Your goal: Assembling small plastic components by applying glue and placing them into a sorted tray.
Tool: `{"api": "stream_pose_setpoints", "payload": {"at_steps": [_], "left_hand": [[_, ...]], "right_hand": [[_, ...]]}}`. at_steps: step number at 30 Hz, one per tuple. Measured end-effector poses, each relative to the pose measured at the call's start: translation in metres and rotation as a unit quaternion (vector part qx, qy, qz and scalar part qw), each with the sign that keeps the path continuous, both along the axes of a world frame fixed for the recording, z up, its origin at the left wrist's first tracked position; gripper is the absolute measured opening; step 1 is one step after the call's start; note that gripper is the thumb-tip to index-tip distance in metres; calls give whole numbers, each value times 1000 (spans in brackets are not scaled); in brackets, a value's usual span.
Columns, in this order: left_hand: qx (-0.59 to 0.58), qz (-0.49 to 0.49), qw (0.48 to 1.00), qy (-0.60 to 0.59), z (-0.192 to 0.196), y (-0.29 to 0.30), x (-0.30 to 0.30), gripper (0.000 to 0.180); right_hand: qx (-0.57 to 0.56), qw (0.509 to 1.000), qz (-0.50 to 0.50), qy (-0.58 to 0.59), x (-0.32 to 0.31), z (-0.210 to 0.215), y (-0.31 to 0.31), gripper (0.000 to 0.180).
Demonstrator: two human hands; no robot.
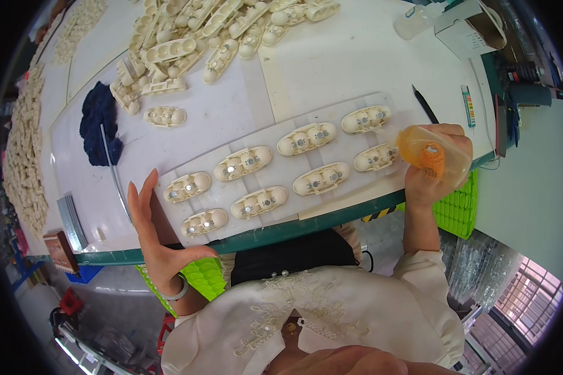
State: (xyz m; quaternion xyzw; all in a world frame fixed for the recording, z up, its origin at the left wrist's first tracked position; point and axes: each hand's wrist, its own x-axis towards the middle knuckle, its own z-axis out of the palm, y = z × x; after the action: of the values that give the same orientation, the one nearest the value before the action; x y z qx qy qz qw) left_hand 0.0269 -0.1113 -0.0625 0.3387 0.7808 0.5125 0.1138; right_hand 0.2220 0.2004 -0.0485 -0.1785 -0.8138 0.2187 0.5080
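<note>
Left hand: your left hand [155, 245] is spread in a wide curve at the left end of the tray [281, 169]; its grip holds nothing, and you cannot tell from here whether the fingers touch the edge
Right hand: your right hand [422, 189] is wrapped around a translucent bottle [455, 157], so this grip is full
Bottle: tipped over the right end of the tray, its narrow end toward the two rightmost shells [321, 179]; whether the tip touches one is too faint to tell
Orange patch: an orange patch [433, 162] shows at the bottle; you cannot tell if it is on a finger or on the bottle
Tray: flat on the worktop [219, 131], at the edge nearest you, with eight shells in two rows of four, all hollow side up
Done so far: all eight shells sit in place, and silver discs show inside them
Unclear: whether anything from the bottle is in a given shell; nothing you can see tells treated from untreated
Left over: a large pile [194, 37] of similar pieces lies beyond the tray, off it, with one loose shell [164, 116] on its near side; judged by that, much more than this trayful remains
Around you: a dark blue cloth [99, 125] and a thin rod [111, 162] to the left, a black pen [424, 103] beyond your right hand
</note>
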Motion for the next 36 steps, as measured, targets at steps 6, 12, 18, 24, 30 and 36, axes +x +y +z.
{"api": "stream_pose_setpoints", "payload": {"at_steps": [6, 12, 18, 24, 30, 36], "left_hand": [[-6, 2, 1000, -8, 3, 2, 0, 141], [0, -1, 1000, -3, 0, 0, 1, 140], [2, 0, 1000, -7, 1, 3, 0, 140], [0, 5, 1000, -10, 1, 1, 1, 140], [2, 12, 1000, -19, 1, 4, 3, 140], [-4, 24, 1000, -19, 2, 4, 4, 142]], "right_hand": [[41, 998, -12, -52, -2, 1, -2, 32], [49, 996, -9, -74, -3, 6, -6, 32], [44, 999, -16, -19, 5, 3, 3, 24], [0, 1000, -22, 4, 0, 1, 6, 25], [-29, 999, 28, -10, 5, 1, 6, 19], [-82, 996, 24, -10, 4, 2, 4, 19]]}}
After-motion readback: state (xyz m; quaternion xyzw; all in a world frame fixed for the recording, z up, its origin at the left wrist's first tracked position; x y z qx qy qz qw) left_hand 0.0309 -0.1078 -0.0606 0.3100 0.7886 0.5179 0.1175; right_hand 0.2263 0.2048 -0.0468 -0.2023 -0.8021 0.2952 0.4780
